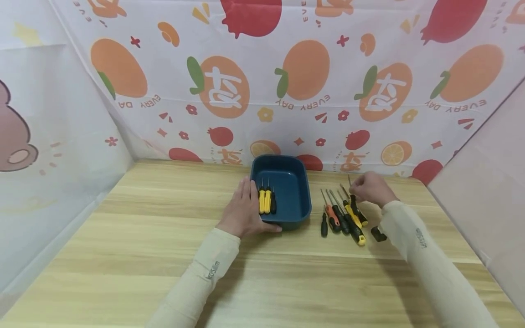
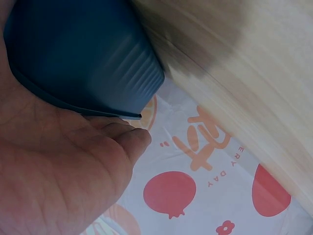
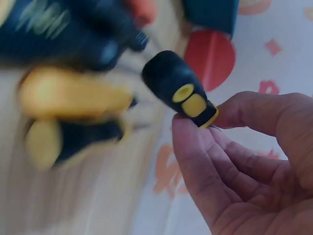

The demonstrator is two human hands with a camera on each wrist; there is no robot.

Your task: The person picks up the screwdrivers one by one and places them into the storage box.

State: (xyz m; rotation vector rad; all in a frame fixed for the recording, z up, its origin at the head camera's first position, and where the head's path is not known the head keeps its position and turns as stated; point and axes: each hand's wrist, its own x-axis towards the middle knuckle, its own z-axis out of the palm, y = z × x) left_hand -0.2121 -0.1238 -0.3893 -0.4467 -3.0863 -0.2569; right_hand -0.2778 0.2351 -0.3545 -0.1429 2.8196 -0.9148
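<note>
Black-and-yellow screwdriver (image 3: 168, 78), pinched in the right grip (image 1: 371, 187) at the tabletop's (image 1: 156, 237) far right, slants in the right wrist view: butt upper left, collar lower right, toward the patterned backdrop (image 1: 262, 82). The left grip (image 1: 244, 209), fingers extended, touches the blue box (image 1: 289, 196).

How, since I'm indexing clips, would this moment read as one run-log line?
left hand: touches blue bin | right hand: pinches stubby black-and-yellow screwdriver | in bin: yellow- and black-handled screwdrivers | wooden table: other screwdrivers
</note>
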